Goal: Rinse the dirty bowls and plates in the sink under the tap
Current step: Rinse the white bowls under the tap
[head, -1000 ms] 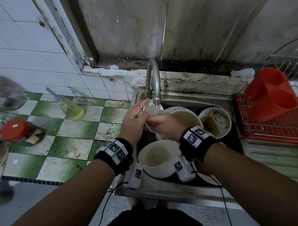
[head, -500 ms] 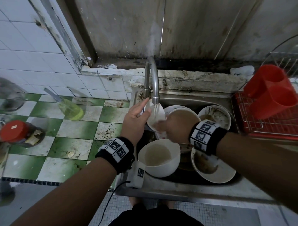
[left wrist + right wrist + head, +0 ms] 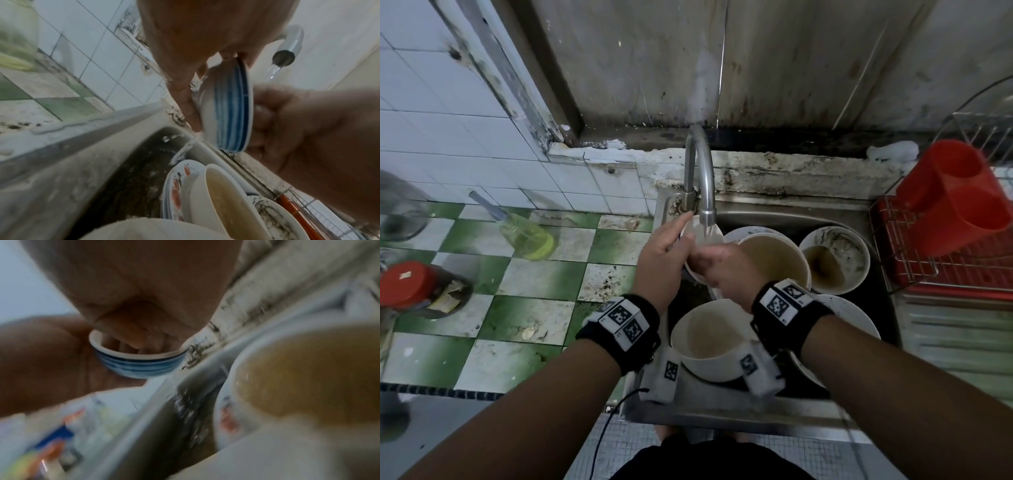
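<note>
A small white bowl with blue stripes (image 3: 705,236) (image 3: 228,107) (image 3: 139,365) is tilted under the running tap (image 3: 703,178). My left hand (image 3: 664,253) (image 3: 191,91) cups it from the left, with the fingers behind its base. My right hand (image 3: 726,267) (image 3: 308,129) (image 3: 144,296) meets it from the right, its fingers curled over the rim and into the inside. Water (image 3: 272,73) falls from the spout and drips off the bowl into the sink (image 3: 774,212).
Several dirty dishes lie in the sink: a bowl of brown liquid (image 3: 774,257), a stained bowl (image 3: 834,260), a white bowl (image 3: 709,339) close to me, a smeared plate (image 3: 176,186). A red rack with red cups (image 3: 955,205) stands at the right. Bottles (image 3: 527,236) are on the tiled counter at the left.
My right forearm swung out to the right and has come back in, with the hand staying at the small bowl. The left hand and bowl have stayed under the tap.
</note>
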